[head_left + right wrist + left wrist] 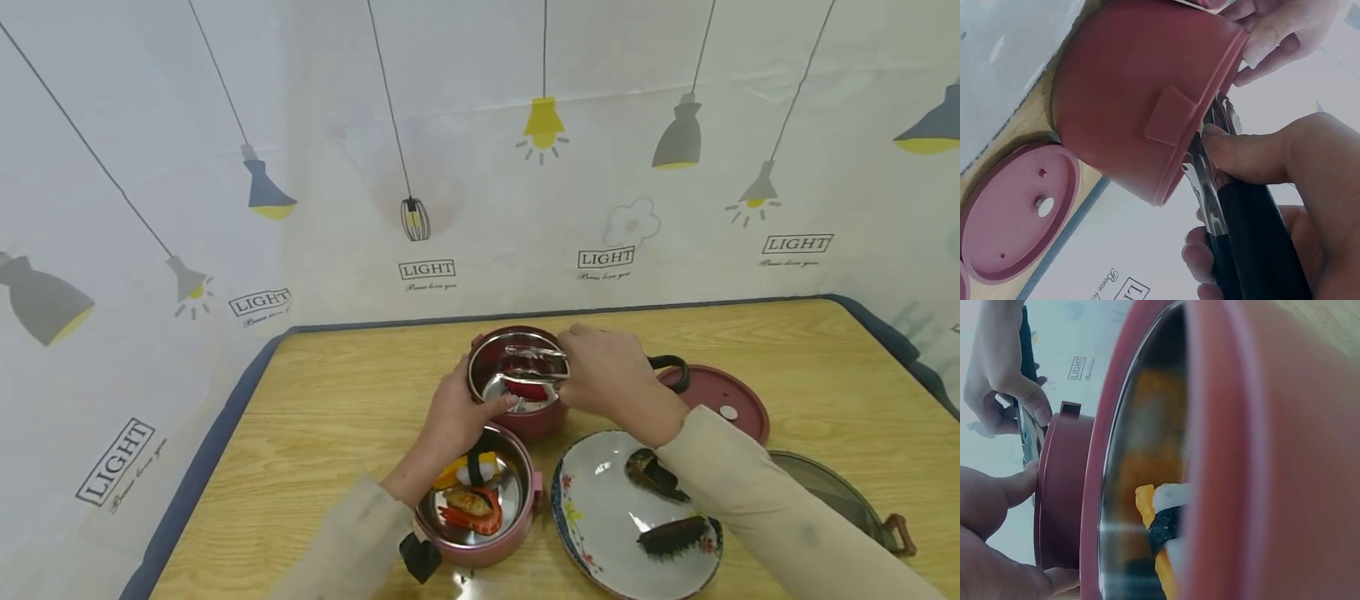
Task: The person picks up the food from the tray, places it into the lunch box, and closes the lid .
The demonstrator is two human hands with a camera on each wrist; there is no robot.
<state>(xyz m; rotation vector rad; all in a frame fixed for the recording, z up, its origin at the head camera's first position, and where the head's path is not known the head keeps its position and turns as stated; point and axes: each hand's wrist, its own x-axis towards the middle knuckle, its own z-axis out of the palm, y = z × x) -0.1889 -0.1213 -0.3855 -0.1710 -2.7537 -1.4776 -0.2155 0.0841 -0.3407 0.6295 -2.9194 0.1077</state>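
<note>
At the back, a dark red pot (536, 427) with a shiny metal lining stands on the table. My left hand (453, 414) holds its left rim, with the thumb at the inner edge. My right hand (609, 372) grips metal tongs (1207, 194) by their black handles (1257, 240). The tongs reach over the rim into the pot, above a red piece (525, 389) inside; I cannot tell whether they pinch it. In front, a pinkish-red pot (480, 557) contains a sushi piece (1166, 515) with a black band and a toy-like shrimp (483, 518).
Right of the front pot, a white flowered plate (600, 492) bears a dark spiky piece (671, 539) and a dark brown piece (654, 473). A red lid (723, 407) lies behind my right forearm. A glass lid (825, 492) sits at the right.
</note>
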